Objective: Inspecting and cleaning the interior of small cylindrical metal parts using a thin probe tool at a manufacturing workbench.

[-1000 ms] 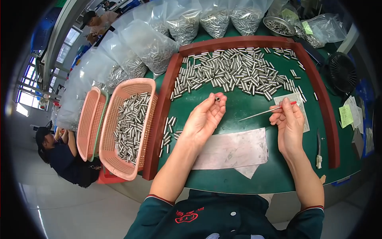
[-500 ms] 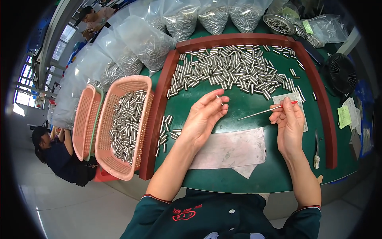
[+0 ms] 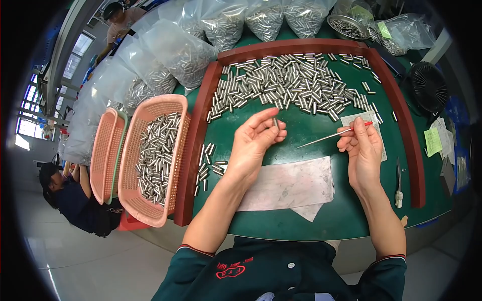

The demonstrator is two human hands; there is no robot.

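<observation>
Between the thumb and fingers of my left hand is a small silver metal pin. My right hand is closed round the red handle of a thin pointed metal pick, whose tip points left toward my other hand without touching the pin. Both hands are above a green table. A stained whitish cloth lies below them. Beyond my hands spreads a large pile of similar metal pins, and a smaller group of pins lies left of my left forearm.
A dark red wooden frame borders the work area. To its left stand a pink basket of pins and another pink basket. Bags of pins line the back. At right are tweezers, a black fan and papers.
My left fingers have shifted slightly, and the pin now shows more of its length, nearly upright. The right hand and pick look almost unchanged. At the back left, a person has stretched out an arm.
</observation>
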